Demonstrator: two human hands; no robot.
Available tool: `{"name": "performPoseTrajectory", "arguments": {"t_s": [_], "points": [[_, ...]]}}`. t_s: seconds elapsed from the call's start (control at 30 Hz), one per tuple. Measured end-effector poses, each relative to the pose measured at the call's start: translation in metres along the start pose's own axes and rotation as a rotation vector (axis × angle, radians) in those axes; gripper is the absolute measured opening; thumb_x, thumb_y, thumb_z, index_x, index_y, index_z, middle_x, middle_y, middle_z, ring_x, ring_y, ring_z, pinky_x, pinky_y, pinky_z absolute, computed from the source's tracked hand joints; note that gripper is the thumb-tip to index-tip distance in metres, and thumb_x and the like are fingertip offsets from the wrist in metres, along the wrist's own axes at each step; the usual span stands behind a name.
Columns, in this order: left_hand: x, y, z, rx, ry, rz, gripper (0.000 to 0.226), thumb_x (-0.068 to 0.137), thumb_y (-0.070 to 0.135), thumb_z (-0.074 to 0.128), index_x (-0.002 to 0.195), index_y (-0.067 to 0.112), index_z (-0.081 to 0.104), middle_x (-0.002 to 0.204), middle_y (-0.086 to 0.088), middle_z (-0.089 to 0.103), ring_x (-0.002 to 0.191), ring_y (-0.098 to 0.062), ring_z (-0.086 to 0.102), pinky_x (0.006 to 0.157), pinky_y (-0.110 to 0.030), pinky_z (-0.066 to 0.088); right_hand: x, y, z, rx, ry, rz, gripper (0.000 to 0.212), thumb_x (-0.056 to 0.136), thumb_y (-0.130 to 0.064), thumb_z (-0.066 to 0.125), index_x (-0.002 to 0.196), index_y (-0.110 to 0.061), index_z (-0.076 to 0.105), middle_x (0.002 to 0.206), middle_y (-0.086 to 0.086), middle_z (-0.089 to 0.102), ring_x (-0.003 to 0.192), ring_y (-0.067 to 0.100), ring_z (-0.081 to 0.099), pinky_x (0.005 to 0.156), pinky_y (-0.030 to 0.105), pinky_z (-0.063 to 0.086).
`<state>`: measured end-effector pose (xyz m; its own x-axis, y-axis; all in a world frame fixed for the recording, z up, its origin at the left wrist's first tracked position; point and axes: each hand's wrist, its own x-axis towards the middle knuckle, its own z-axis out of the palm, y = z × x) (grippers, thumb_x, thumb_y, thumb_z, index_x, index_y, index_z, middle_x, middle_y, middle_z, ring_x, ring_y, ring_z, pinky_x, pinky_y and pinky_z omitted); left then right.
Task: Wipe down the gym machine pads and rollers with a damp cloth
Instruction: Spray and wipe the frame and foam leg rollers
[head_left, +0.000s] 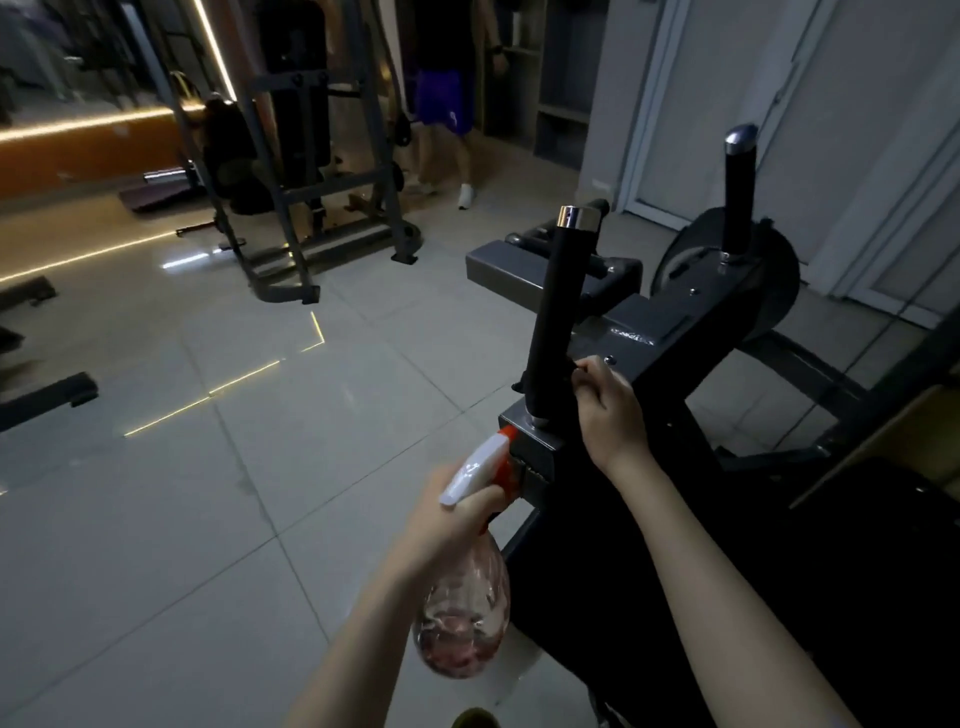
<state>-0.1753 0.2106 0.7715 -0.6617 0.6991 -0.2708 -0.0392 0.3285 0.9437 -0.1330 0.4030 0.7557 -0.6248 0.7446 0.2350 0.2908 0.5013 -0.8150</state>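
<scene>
Pale, glossy floor tiles (208, 493) lie under me in a dim gym. My left hand (452, 514) is wrapped round the neck of a clear spray bottle (467, 613), whose white-and-orange head points at the gym machine (665, 332) just ahead. My right hand (613, 415) sits curled against the base of the machine's upright black handle (558, 322); I cannot tell whether those fingers pinch anything. Beyond it a second handle (737, 208) rises by a weight plate (779, 291). Farther off are a dark rack (311, 208), a person in purple shorts (444, 98) and a glowing light strip (78, 127).
</scene>
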Motion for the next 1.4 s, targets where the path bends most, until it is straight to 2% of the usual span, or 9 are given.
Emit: {"name": "performPoseTrajectory", "arguments": {"t_s": [0.13,0.23,0.33,0.63,0.83,0.93,1.03,1.17,1.4], "points": [[0.008,-0.006,-0.013,0.019,-0.036,-0.022,0.009,0.068,0.026,0.059,0.068,0.02,0.053,0.048,0.015,0.055,0.058,-0.014,0.047,0.061,-0.029,0.039,-0.002,-0.004,0.005,0.056,0.051,0.104,0.034,0.083,-0.034,0.036,0.088,-0.008,0.057,0.096,0.013,0.057,0.095,0.031,0.054,0.084,0.04,0.044],[0.01,-0.008,-0.024,0.031,-0.05,0.006,0.008,0.07,0.026,0.058,0.074,0.02,0.059,0.062,0.007,0.061,0.062,-0.014,0.051,0.063,-0.031,0.041,-0.002,-0.008,0.007,0.086,0.08,0.165,0.022,0.081,-0.035,0.037,0.081,-0.022,0.055,0.099,0.017,0.057,0.095,0.031,0.054,0.086,0.042,0.044],[0.015,0.001,-0.037,0.012,-0.131,0.053,0.043,0.06,0.027,0.056,0.095,0.004,0.061,0.083,-0.015,0.061,0.073,-0.019,0.052,0.066,-0.034,0.041,-0.001,-0.011,0.01,0.073,0.102,0.206,0.02,0.081,-0.035,0.037,0.081,-0.024,0.054,0.099,0.018,0.057,0.094,0.031,0.053,0.083,0.039,0.042],[0.022,0.031,-0.054,-0.104,-0.173,0.197,0.025,0.062,0.015,0.052,0.086,0.016,0.054,0.072,-0.012,0.05,0.066,-0.019,0.047,0.055,-0.023,0.039,0.0,-0.007,0.015,0.085,0.122,0.232,0.025,0.082,-0.029,0.038,0.086,-0.016,0.059,0.1,0.017,0.057,0.09,0.027,0.054,0.074,0.028,0.037],[0.031,0.052,-0.049,-0.038,-0.131,0.237,0.041,0.06,0.018,0.054,0.095,-0.002,0.062,0.077,-0.018,0.059,0.071,-0.02,0.053,0.061,-0.028,0.039,-0.001,-0.007,0.013,0.047,0.126,0.182,0.027,0.083,-0.018,0.041,0.095,-0.009,0.063,0.1,0.015,0.056,0.097,0.033,0.055,0.085,0.039,0.045],[0.033,0.067,-0.041,-0.086,-0.06,0.265,0.021,0.06,0.019,0.057,0.078,0.017,0.068,0.077,-0.021,0.059,0.071,-0.024,0.055,0.067,-0.036,0.044,-0.003,-0.007,0.009,0.023,0.072,0.139,0.018,0.093,-0.008,0.045,0.101,-0.004,0.06,0.099,0.009,0.054,0.112,0.034,0.049,0.095,0.045,0.041],[0.035,0.08,-0.033,-0.125,-0.03,0.289,0.034,0.063,0.018,0.055,0.077,0.044,0.072,0.069,-0.001,0.062,0.072,-0.023,0.057,0.07,-0.036,0.046,-0.006,-0.008,0.004,0.01,0.033,0.071,0.023,0.094,-0.017,0.046,0.105,-0.003,0.06,0.092,-0.002,0.055,0.115,0.031,0.047,0.1,0.045,0.037],[0.037,0.095,-0.023,-0.105,0.015,0.332,0.024,0.064,0.016,0.055,0.085,0.02,0.067,0.078,-0.002,0.07,0.083,-0.027,0.062,0.074,-0.037,0.044,-0.008,-0.007,-0.003,-0.029,-0.039,-0.091,0.062,0.078,-0.043,0.026,0.119,-0.01,0.058,0.113,0.001,0.064,0.102,-0.002,0.038,0.107,0.043,0.029],[0.04,0.114,-0.006,-0.145,0.135,0.389,0.02,0.065,0.012,0.055,0.078,-0.002,0.061,0.074,-0.018,0.061,0.071,-0.03,0.058,0.071,-0.041,0.044,-0.008,0.005,-0.007,-0.077,-0.077,-0.129,0.062,0.076,-0.049,0.025,0.116,-0.013,0.057,0.105,0.002,0.063,0.102,0.021,0.046,0.097,0.039,0.035]]}}
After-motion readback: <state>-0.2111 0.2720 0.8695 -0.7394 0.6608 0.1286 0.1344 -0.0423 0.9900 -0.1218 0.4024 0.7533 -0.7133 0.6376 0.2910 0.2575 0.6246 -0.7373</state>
